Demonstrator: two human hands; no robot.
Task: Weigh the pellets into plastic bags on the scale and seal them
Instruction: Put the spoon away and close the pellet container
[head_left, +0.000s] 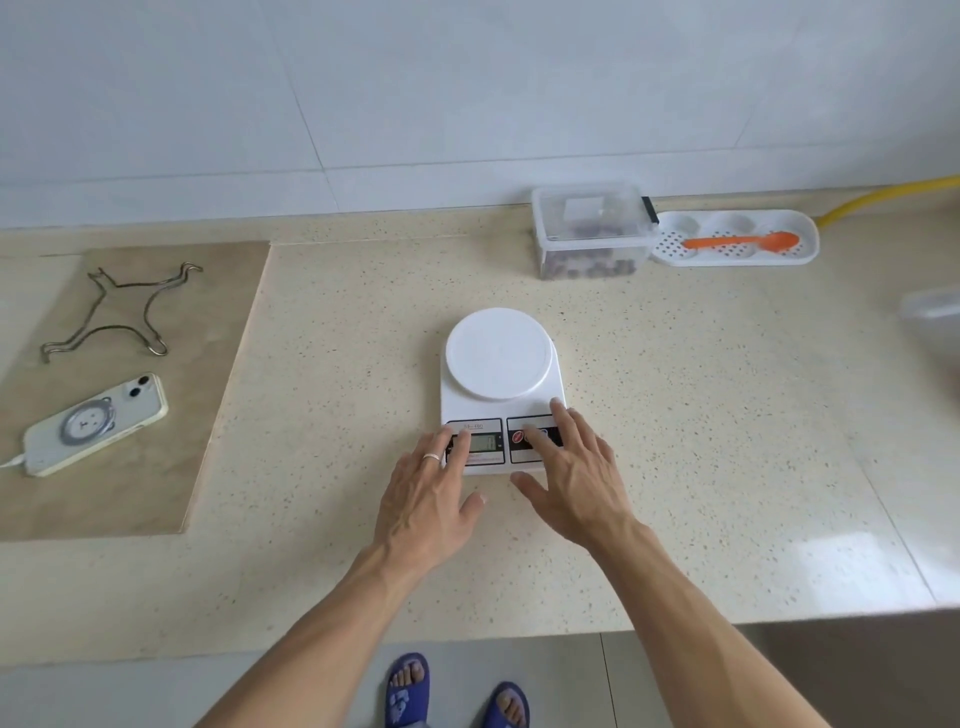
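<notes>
Fingers of both hands are laid flat on the front panel of a white digital kitchen scale (500, 395) that is set near the middle of a speckled beige worktop (701, 415). The left hand (428, 493), with a ring on one finger, is spread open with its fingertips at the left end of the display, while the right hand (574, 475) is likewise spread open, its fingertips resting on the button area and its thumb held just in front of the scale's edge; nothing is gripped by either hand. The round weighing platform is bare. Dark pellets (597, 267) are seen inside a clear lidded plastic container (592, 228) placed behind the scale against the wall. Just to the right of it, touching or nearly so, a white perforated tray (800, 257) is set, and an orange spoon (743, 241) is laid in it. At the far left, a smartphone (96, 423) with a cable attached and a bent wire stand (122, 312) are laid on a brown panel. A translucent item at the right edge is too blurred to be identified.
</notes>
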